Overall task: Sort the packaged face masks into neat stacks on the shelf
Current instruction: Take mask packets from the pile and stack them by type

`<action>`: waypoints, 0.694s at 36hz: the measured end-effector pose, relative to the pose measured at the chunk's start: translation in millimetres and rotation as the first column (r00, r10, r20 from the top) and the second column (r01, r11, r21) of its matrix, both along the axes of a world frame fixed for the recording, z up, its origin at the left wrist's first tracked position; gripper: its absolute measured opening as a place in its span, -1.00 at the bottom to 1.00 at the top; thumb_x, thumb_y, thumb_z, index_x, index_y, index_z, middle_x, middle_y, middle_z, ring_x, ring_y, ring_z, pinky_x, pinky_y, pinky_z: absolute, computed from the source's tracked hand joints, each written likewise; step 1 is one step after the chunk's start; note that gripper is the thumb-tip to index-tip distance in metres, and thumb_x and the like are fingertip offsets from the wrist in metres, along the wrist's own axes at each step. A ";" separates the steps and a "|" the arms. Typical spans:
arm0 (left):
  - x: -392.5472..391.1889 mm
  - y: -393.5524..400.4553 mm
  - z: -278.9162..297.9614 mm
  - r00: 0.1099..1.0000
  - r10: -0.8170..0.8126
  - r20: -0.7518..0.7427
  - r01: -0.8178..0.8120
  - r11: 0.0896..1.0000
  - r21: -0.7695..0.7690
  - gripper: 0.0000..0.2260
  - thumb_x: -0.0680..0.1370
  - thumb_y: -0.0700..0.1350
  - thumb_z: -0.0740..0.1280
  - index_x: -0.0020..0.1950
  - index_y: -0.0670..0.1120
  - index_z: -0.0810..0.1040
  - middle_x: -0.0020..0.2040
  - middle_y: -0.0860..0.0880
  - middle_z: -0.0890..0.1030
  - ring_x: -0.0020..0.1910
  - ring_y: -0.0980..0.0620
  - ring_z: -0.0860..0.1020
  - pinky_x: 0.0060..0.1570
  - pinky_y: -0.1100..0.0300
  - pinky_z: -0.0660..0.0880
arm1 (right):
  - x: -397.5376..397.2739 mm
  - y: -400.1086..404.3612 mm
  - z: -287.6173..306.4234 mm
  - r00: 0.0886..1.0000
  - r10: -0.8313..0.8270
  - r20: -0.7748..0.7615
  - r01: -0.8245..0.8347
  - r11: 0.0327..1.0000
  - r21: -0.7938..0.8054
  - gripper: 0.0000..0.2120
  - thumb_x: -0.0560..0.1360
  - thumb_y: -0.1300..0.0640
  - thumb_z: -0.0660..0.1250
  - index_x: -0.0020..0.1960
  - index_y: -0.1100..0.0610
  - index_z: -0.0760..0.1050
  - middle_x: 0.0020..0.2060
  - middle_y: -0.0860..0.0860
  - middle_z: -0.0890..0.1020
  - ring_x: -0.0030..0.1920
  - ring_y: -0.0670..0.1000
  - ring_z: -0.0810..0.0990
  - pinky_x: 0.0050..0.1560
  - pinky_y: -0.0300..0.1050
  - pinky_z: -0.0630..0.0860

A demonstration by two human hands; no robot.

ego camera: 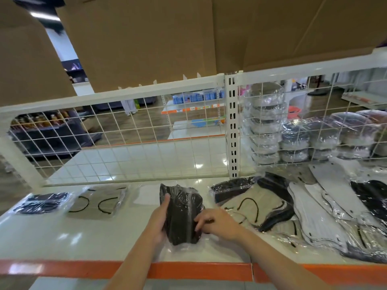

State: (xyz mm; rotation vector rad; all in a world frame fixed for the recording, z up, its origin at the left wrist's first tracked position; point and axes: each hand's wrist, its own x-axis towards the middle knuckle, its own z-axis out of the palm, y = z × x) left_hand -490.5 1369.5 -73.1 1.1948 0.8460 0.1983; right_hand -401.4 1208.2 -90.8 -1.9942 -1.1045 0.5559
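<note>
Black masks [182,214] stand near the shelf's [41,237] orange edge [188,270] — left hand [158,218] grips one side, right hand [217,223] pinches the other; bare shelf lies between packs.

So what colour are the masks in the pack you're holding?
Black, inside clear shiny plastic. The head view shows the pack of masks between the left hand and right hand.
</note>
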 end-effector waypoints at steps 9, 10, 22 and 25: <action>-0.6 -12.4 10.4 0.995 0.003 0.104 -0.007 0.999 0.039 -0.77 0.44 -0.38 0.37 0.09 -0.27 0.54 -0.12 -0.20 0.67 -0.20 -0.08 0.65 -0.32 0.15 0.56 | 4.5 -6.5 4.2 0.812 -0.287 -0.507 0.444 0.869 0.219 -0.59 0.48 0.30 0.36 0.28 0.19 0.34 0.18 0.09 0.41 -0.01 -0.11 0.48 -0.25 -0.54 0.45; -1.1 -14.4 13.0 0.993 -0.012 0.118 0.006 0.999 0.048 -0.78 0.44 -0.37 0.37 0.07 -0.25 0.55 -0.10 -0.18 0.67 -0.20 -0.05 0.66 -0.35 0.19 0.55 | 7.6 -7.0 5.0 0.785 -0.284 -0.551 0.454 0.868 0.201 -0.53 0.45 0.26 0.40 0.29 0.21 0.30 0.16 0.10 0.42 -0.04 -0.12 0.48 -0.33 -0.54 0.43; 2.1 -30.0 25.3 0.951 -0.152 0.268 0.074 0.957 0.280 -0.77 0.41 -0.25 0.45 0.06 -0.18 0.58 -0.06 -0.16 0.68 -0.11 -0.07 0.67 -0.17 0.11 0.61 | 1.7 2.0 21.7 0.899 -0.282 -0.336 0.377 0.888 0.263 -0.88 0.55 0.11 0.27 0.05 0.09 0.53 0.01 0.07 0.58 0.07 0.05 0.56 0.18 0.05 0.49; 2.9 -27.4 30.4 0.942 -0.196 0.272 0.081 0.921 0.382 -0.72 0.37 -0.15 0.48 0.05 -0.15 0.59 -0.06 -0.13 0.68 -0.03 -0.11 0.64 -0.02 0.01 0.60 | 1.0 2.9 22.7 0.894 -0.255 -0.370 0.368 0.888 0.277 -0.90 0.55 0.08 0.27 0.00 0.07 0.53 0.00 0.08 0.53 0.09 0.07 0.53 0.21 0.11 0.48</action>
